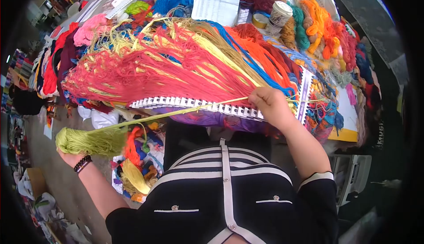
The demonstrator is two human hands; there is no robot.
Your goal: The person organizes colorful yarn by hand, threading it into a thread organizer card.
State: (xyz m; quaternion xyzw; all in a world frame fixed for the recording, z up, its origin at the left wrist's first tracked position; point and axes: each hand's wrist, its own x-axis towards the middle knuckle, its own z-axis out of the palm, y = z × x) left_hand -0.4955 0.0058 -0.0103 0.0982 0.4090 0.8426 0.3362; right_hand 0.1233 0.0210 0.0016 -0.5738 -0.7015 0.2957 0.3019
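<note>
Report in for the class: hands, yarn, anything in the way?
Left hand gripping green skein. Right hand pinching strand. Strand straight between hands. Crosses over white cards, no snag visible.

Can count one left hand (68, 157), one right hand (271, 105), one held skein (88, 142), one cup (279, 15), four buttons (226, 179).

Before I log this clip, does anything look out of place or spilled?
Perhaps the white-lidded cup beyond the right hand: a drink-type container seems odd beside loose yarn. No spill shows.
</note>
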